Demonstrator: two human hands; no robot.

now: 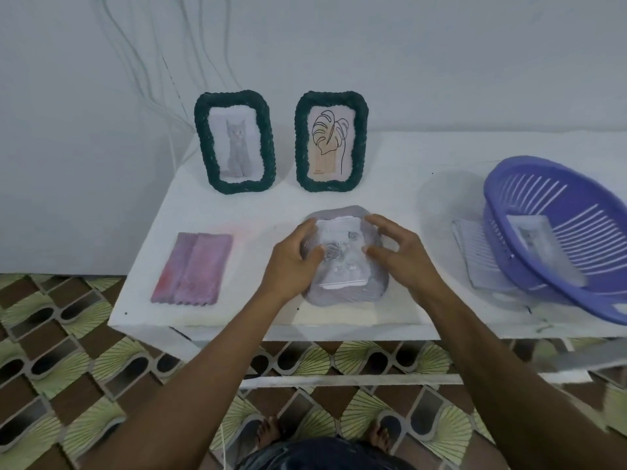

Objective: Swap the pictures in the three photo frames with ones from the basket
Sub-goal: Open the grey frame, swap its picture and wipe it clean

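Note:
Two dark green braided photo frames stand upright at the back of the white table: the left frame (234,141) shows a grey cat, the right frame (331,141) a leaf line drawing. A third, pale grey frame (342,293) lies flat near the front edge with a whitish picture (342,252) in its middle. My left hand (294,262) grips that frame's left side. My right hand (402,256) hovers over its right side, fingers spread, fingertips touching the picture. The purple basket (556,232) sits tilted at the right with a cat picture (531,234) inside.
A folded pink cloth (193,268) lies on the table's left part. Loose white sheets (475,256) are tucked under the basket's left side. White cables (149,79) hang down the wall behind. The table's front edge (305,330) is close to my body, above a patterned floor.

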